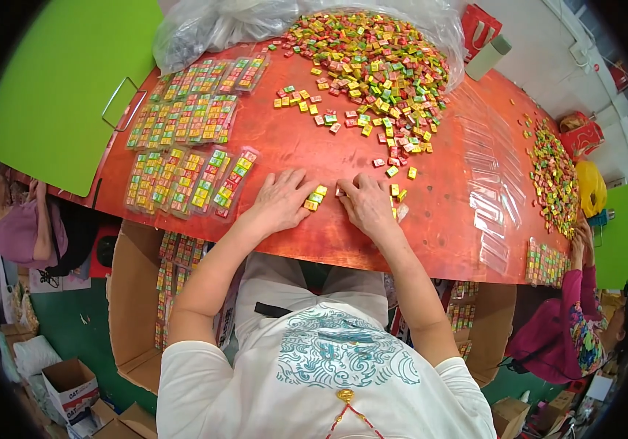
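On the red tabletop (284, 132), just left of the middle of the near edge, my left hand (279, 203) curls its thumb and fingers against a short row of small yellow packs (316, 197). Just right of that row, my right hand (366, 207) pinches a small pack (340, 191) with some red on it, mostly hidden by the fingertips. A few loose yellow packs (395, 192) lie beside the right hand. Beyond both hands spreads a big heap of small red, yellow and green packs (380, 66), with strays trailing toward me.
Filled clear trays (233, 183) stand in rows at left. Empty clear plastic trays (489, 197) overlap at right, before a second pile of packs (551, 175). A co-worker (577, 322) sits at right, another person (28, 219) at left. Cardboard boxes (134, 293) stand below the edge.
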The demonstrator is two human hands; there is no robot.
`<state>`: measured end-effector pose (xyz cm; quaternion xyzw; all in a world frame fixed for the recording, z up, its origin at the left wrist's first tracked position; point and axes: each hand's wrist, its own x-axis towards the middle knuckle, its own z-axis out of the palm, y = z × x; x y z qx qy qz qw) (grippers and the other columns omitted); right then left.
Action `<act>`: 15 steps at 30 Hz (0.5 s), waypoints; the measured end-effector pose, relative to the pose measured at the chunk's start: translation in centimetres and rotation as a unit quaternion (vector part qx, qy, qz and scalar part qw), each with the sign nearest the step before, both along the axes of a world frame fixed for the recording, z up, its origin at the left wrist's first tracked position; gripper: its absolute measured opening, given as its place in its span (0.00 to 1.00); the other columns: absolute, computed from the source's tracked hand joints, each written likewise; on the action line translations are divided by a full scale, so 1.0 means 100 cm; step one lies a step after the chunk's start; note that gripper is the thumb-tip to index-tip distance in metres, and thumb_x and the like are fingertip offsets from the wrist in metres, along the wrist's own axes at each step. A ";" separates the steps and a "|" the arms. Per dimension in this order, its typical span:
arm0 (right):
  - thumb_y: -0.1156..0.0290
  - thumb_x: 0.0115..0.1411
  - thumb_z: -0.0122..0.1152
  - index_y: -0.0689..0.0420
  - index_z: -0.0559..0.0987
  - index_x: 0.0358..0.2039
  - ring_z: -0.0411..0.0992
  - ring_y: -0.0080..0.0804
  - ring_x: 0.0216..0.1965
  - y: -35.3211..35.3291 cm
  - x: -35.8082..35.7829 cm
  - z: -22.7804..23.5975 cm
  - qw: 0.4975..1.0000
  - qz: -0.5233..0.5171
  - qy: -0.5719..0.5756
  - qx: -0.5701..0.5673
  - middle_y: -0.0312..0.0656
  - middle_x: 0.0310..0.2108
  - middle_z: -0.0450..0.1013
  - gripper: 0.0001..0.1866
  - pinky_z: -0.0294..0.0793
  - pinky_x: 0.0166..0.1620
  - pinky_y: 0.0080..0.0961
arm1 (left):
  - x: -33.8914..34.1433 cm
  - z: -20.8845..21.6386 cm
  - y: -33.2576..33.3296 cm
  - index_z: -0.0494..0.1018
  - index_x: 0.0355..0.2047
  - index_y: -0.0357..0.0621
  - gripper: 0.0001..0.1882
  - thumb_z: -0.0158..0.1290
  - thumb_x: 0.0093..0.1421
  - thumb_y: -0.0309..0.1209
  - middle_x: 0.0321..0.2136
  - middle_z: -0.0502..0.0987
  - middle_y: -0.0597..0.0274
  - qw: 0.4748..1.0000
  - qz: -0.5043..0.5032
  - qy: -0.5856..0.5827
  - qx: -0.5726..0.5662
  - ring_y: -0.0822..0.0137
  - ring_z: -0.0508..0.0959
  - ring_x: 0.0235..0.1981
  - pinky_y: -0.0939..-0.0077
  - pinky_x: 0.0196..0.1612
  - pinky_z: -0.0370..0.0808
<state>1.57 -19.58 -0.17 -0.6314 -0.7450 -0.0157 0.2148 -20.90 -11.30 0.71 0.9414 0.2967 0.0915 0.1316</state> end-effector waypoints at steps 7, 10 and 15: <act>0.65 0.59 0.63 0.50 0.79 0.39 0.72 0.40 0.38 -0.013 -0.001 0.002 1.000 -0.017 0.003 0.006 0.42 0.32 0.70 0.08 0.65 0.44 0.40 | 0.015 0.003 -0.001 0.70 0.55 0.51 0.30 0.64 0.52 0.42 0.55 0.69 0.52 0.999 0.032 0.034 0.024 0.53 0.67 0.60 0.47 0.56 0.63; 0.65 0.58 0.64 0.51 0.78 0.38 0.72 0.41 0.38 -0.017 0.001 0.002 0.999 -0.046 0.008 0.027 0.43 0.32 0.71 0.08 0.66 0.45 0.41 | 0.030 -0.007 -0.010 0.70 0.54 0.50 0.30 0.64 0.52 0.44 0.57 0.68 0.52 0.992 0.103 0.030 0.058 0.52 0.66 0.60 0.45 0.55 0.61; 0.66 0.56 0.65 0.50 0.79 0.41 0.71 0.41 0.39 -0.018 0.002 -0.007 0.992 -0.129 0.002 -0.009 0.42 0.33 0.71 0.12 0.67 0.46 0.42 | 0.068 -0.018 -0.021 0.70 0.53 0.44 0.30 0.61 0.55 0.46 0.56 0.67 0.48 0.971 0.230 -0.020 0.057 0.48 0.65 0.60 0.31 0.58 0.56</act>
